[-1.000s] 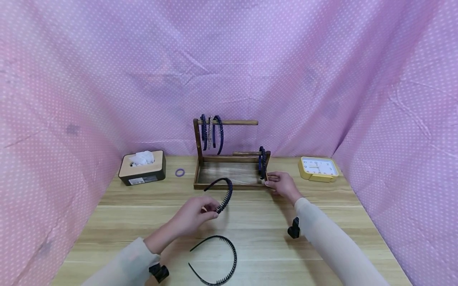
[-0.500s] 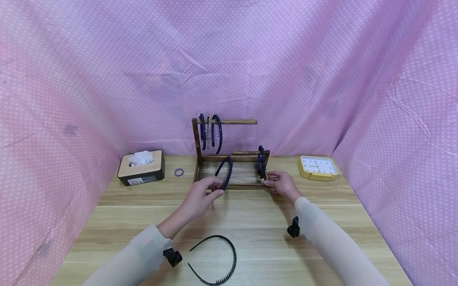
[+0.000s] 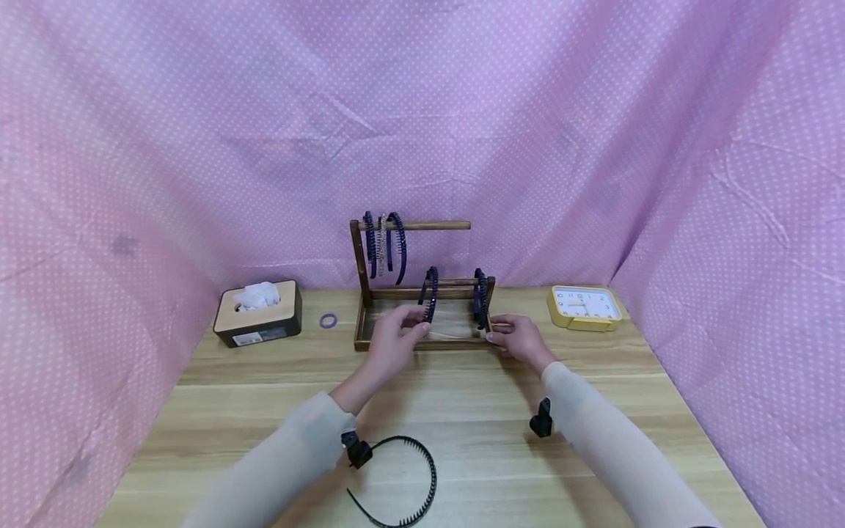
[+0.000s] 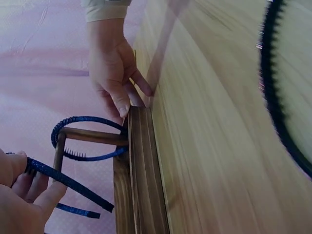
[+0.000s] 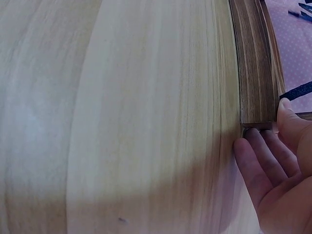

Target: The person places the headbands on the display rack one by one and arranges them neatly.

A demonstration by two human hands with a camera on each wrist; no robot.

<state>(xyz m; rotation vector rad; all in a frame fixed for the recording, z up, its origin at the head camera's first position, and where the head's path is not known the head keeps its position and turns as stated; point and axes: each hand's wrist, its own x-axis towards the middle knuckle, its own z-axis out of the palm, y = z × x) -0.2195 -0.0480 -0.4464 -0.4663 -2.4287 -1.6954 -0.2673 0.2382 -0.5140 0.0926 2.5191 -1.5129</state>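
My left hand [image 3: 396, 341] pinches a dark blue toothed headband [image 3: 432, 282] near its lower part. In the head view this headband stands upright and overlaps the free left end of the rack's lower bar [image 3: 457, 282]. At the other end of that bar hangs another dark headband [image 3: 482, 297]. The brown wooden hair-accessory rack [image 3: 370, 345] has a shallow tray base. With thumb and fingers my right hand [image 3: 518, 339] grips its front right corner; in the right wrist view the fingers [image 5: 261, 170] lie along the end of the wood.
Several headbands [image 3: 400, 253] hang at the left of the upper bar. A black toothed headband [image 3: 432, 484] lies on the table below my left forearm. A tissue box [image 3: 257, 312] and a purple ring [image 3: 328, 320] are left, a yellow clock [image 3: 584, 308] right.
My left hand has carried the headband forward and to the right, from in front of the rack to the lower bar's end. The right hand stays on the rack's corner.
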